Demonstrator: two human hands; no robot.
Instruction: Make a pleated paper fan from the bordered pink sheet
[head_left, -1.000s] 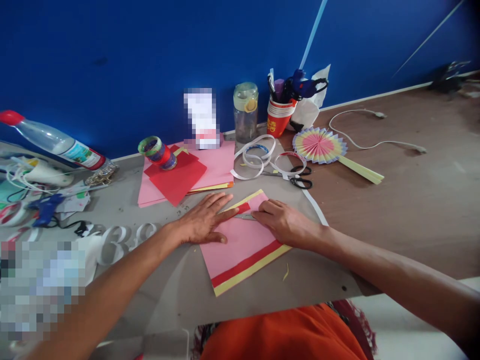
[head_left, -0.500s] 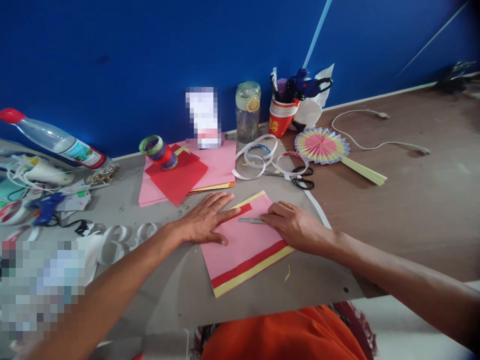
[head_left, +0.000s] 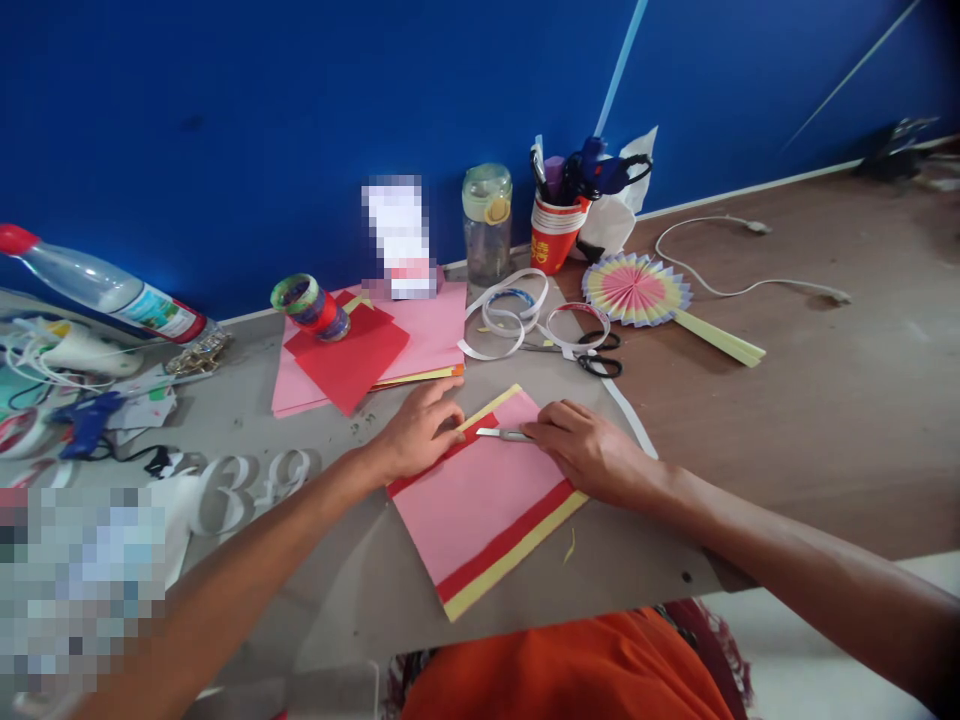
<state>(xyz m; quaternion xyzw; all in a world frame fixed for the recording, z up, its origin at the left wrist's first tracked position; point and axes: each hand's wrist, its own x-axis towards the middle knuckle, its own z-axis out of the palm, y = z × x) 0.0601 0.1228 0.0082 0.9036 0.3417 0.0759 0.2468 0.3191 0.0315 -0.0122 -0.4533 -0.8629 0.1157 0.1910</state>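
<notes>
A layered sheet of pink paper (head_left: 487, 500) lies at a slant on the grey work surface, with red and yellow bands along its near and far edges. My left hand (head_left: 424, 435) is at its far left edge, fingers bent and thumb close to the index finger, pinching the paper beside the red strip (head_left: 484, 424). In my right hand (head_left: 581, 445) is a craft knife (head_left: 502, 434), its blade pointing left over the red strip. The heel of that hand rests by the paper's right edge.
Behind are stacked pink sheets (head_left: 442, 335), a decorated jar (head_left: 319, 308), a bottle (head_left: 487, 235), a cup of tools (head_left: 555, 235), tape rings (head_left: 517, 310), scissors (head_left: 600, 350) and a folded paper fan (head_left: 637, 290). A glue gun (head_left: 90, 420) lies left.
My left hand has gone from lying flat on the paper to bent fingers at its edge. The paper's near left corner has shifted toward me. The knife stays in my right hand.
</notes>
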